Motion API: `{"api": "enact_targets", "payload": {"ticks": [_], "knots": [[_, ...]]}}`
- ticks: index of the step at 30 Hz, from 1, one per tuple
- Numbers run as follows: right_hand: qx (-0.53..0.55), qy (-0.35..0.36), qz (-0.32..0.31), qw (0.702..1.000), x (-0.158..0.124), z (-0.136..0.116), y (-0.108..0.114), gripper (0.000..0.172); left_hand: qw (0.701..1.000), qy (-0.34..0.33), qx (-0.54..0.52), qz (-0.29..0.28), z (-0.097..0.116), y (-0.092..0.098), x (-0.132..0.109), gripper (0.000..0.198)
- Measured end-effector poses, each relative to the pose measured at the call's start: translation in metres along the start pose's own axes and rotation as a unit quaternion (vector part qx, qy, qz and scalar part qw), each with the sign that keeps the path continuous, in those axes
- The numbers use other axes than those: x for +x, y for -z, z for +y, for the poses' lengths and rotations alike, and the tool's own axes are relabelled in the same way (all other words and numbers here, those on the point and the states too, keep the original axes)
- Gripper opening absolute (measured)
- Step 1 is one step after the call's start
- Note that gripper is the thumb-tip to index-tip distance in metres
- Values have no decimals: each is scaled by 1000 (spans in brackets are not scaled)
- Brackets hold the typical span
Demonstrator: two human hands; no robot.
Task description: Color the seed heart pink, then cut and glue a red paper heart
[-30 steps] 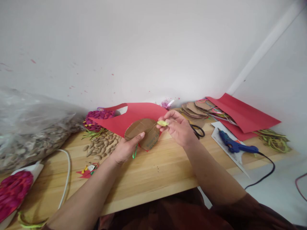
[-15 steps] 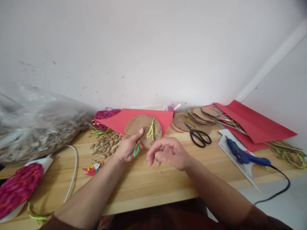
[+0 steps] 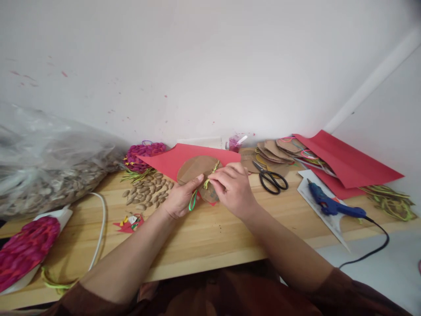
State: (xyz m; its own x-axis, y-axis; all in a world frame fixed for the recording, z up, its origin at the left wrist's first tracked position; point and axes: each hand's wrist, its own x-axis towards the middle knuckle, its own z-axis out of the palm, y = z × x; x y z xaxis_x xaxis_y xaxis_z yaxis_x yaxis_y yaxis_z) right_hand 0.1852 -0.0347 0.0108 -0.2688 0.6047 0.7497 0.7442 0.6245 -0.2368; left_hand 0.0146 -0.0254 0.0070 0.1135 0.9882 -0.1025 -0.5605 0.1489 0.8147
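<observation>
My left hand (image 3: pixel 182 197) grips a round brown cardboard disc (image 3: pixel 194 168) by its near left edge, thumb on top. A green cord loop (image 3: pixel 192 200) hangs from the disc beside that thumb. Red paper (image 3: pixel 164 159) spreads out behind and under the disc. On the disc's right part lies a yellow-green tassel (image 3: pixel 215 169), pinched between the thumb and fingers of my right hand (image 3: pixel 233 188). The far end of the tassel still shows above my fingers.
Loose brown shells or seeds (image 3: pixel 148 191) lie left of the disc, near a big plastic bag (image 3: pixel 66 175). Rightward are black-handled scissors (image 3: pixel 272 180), cardboard pieces (image 3: pixel 272 151), a blue glue gun (image 3: pixel 335 206) with its cord, and folded red paper (image 3: pixel 348 162).
My right hand has moved up and in to the disc and taken hold of the tassel. The left hand keeps its grip on the disc. The view has shifted slightly.
</observation>
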Motion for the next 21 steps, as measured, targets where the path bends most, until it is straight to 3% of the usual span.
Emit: {"api": "enact_targets", "payload": {"ticks": [8,13,21], "knots": [[9,38,-2,999,-6,-11,-11,20,999,33,-32,22,-1,-4,0,41],[-12,93,-51,994,-17,-19,-20,30,994,67,-73,44,-1,-1,5,34],[-48,145,-100,983,-24,-26,-20,38,995,44,-75,53,1,0,5,34]]}}
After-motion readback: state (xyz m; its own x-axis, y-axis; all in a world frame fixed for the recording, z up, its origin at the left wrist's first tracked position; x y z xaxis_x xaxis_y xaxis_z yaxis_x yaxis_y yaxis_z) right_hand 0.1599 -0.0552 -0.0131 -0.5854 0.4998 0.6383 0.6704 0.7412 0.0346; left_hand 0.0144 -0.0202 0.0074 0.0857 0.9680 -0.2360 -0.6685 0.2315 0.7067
